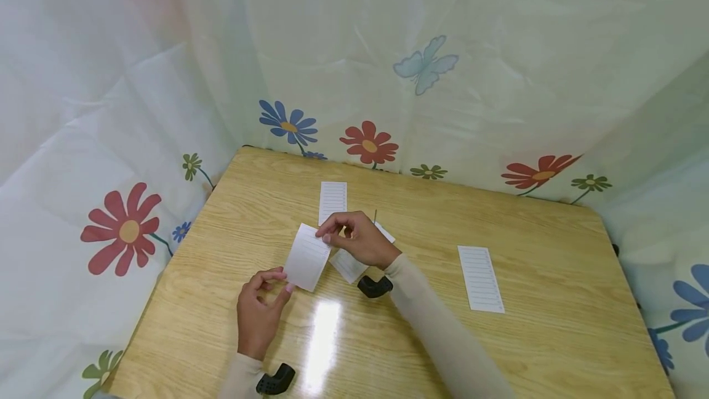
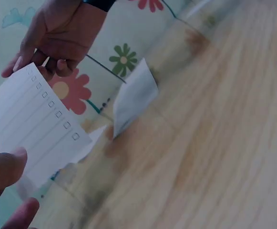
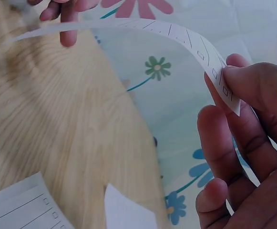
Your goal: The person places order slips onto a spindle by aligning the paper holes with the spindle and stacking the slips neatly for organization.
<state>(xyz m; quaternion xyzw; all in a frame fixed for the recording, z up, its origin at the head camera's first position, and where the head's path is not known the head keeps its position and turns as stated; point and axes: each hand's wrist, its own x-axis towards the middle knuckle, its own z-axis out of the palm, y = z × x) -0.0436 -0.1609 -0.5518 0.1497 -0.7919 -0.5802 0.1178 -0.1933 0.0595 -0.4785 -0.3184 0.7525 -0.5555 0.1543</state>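
Note:
Both hands hold a white paper slip (image 1: 307,257) above the left half of the table. Printed lines and a row of small checkboxes show on it in the left wrist view. My right hand (image 1: 362,240) pinches its upper right corner between thumb and fingers. At the lower left corner, my left hand (image 1: 261,310) has its thumb and fingertips on the paper. Seen from the right wrist, the slip bows in an arc between the hands. Below the right hand lies another paper slip (image 1: 350,265), partly hidden by that hand.
A lined slip (image 1: 333,197) lies behind the right hand, and a similar lined sheet (image 1: 480,279) lies to the right. A thin dark stick-like thing (image 1: 375,217) shows just past the right hand. Flowered curtains (image 1: 354,66) border the wooden table (image 1: 554,300).

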